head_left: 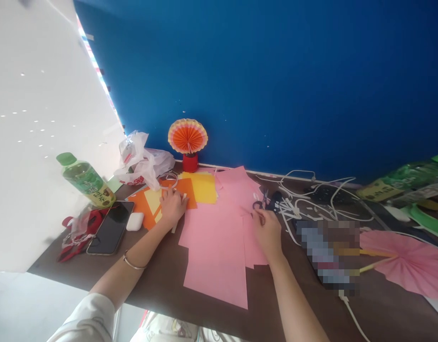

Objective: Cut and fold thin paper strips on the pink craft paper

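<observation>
My left hand rests over the orange paper with its fingers curled down. A narrow pale strip shows on both sides of its thumb. Beside that lies yellow paper. Large pink sheets overlap across the middle of the table. At their right edge my right hand is closed in a pinch. A thin pinkish piece sticks out from its fingertips to the left, too small to name. Just beyond that hand lie dark-handled scissors.
A paper fan stands on a red base by the blue wall. Leftward are a green-capped bottle, phone, white case and plastic bag. White cables, a pink fan and another bottle lie rightward.
</observation>
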A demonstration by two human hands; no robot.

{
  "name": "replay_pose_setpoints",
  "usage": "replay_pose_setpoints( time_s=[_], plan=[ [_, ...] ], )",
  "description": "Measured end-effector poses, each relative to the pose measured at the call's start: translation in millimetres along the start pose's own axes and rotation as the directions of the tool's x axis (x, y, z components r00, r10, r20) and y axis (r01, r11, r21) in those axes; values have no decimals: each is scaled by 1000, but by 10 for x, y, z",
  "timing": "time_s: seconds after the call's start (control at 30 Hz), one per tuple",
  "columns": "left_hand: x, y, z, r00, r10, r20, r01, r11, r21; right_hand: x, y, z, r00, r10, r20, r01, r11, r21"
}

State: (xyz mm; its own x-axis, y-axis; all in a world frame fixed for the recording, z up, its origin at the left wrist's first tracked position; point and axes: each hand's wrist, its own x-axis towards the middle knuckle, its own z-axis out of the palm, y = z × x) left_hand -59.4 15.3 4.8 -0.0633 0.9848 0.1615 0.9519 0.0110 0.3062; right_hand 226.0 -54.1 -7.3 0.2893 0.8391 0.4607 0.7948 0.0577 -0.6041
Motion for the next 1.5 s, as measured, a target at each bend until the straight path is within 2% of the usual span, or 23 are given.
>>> replay_pose_setpoints(
  time_s=[0.07,0.17,0.23,0.27,0.3,0.33,0.37,0.43,0.47,0.53,0.57,0.67,0.77,0.87,0.93,1.03,1.1,1.17,1.27,1.4,1.5],
  plan=[
    [6,-7,32,1000,10,14,-9,997,-77,-10,38,-16,999,-30,41,34,995,-98],
    [15,-10,38,998,41,-37,-48,976,-212,-58,4,-18,996,-68,53,81,947,-312],
    [3,14,20,996,73,-51,-87,915,-394,-89,-63,-7,995,-100,-3,91,917,-389],
    [-16,44,9,996,90,-27,-91,847,-524,-103,-106,2,992,-121,-27,102,920,-378],
    [-44,89,-1,995,103,10,-70,743,-666,-116,-154,14,990,-139,-38,119,936,-331],
    [-80,150,-9,991,117,69,-16,600,-800,-130,-208,29,988,-152,-33,139,958,-252],
    [-124,224,-14,983,116,140,80,415,-906,-145,-267,46,987,-159,-7,156,978,-142],
    [-217,400,-12,964,95,250,249,21,-968,-185,-404,86,982,-154,113,137,980,146],
    [-259,490,-5,942,121,312,326,-113,-939,-209,-477,107,967,-134,217,67,954,291],
    [-323,650,22,900,190,392,434,-306,-848,-260,-622,145,900,-87,427,-150,858,491],
    [-343,712,43,894,201,402,449,-373,-812,-283,-685,159,872,-69,485,-239,805,544],
    [-369,816,125,913,136,386,401,-483,-778,-323,-801,171,811,-22,585,-405,701,587],
    [-381,832,194,927,105,361,367,-457,-810,-303,-785,157,795,43,605,-490,634,598],
    [-412,824,219,925,176,337,378,-325,-867,-241,-675,158,826,160,541,-531,543,650],
    [-449,819,218,921,248,302,336,-111,-935,-197,-595,171,843,253,475,-537,453,712],
    [-513,813,205,906,373,198,91,285,-954,-161,-530,178,846,352,400,-514,344,786],
    [-545,806,193,871,465,154,-58,410,-910,-162,-531,168,839,389,380,-503,287,815],
    [-563,799,182,836,528,148,-122,443,-888,-176,-549,154,825,405,393,-509,232,829],
    [-571,795,168,812,564,146,-155,451,-879,-201,-569,145,808,417,416,-527,197,826],
    [-577,809,148,791,596,143,-181,450,-875,-220,-555,161,810,437,392,-524,237,818],
    [-581,826,129,792,595,141,-185,452,-872,-228,-538,180,812,426,399,-533,264,804]
  ],
)
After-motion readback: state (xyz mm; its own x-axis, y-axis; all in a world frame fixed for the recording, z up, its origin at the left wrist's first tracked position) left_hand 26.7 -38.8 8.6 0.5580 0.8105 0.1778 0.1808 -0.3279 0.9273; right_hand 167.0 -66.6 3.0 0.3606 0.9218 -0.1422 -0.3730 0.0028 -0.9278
